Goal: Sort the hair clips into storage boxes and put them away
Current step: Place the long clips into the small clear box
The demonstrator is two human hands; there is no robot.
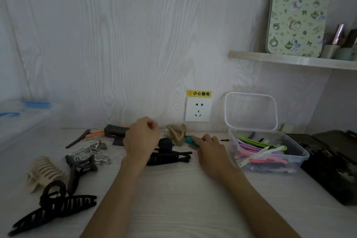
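Hair clips lie scattered on the white table. My left hand point(142, 138) hovers curled above a long black claw clip point(170, 157); whether it holds anything I cannot tell. My right hand point(209, 148) rests flat on the table, its fingertips touching a small teal clip point(190, 139). A tan claw clip point(177, 133) sits just behind. To the right stands a clear storage box point(297, 157) with its lid up, holding several coloured flat snap clips point(257, 149). At the left lie a beige claw clip point(44, 171), a grey clip point(81, 168), silver clips point(92, 151) and a big black claw clip point(56, 208).
A dark case point(334, 166) sits at the right edge of the table. A clear bin with blue latches point(25, 120) stands at the left. A wall socket point(198, 109) is behind the hands. A shelf point(289, 60) above right carries a patterned tin and cups.
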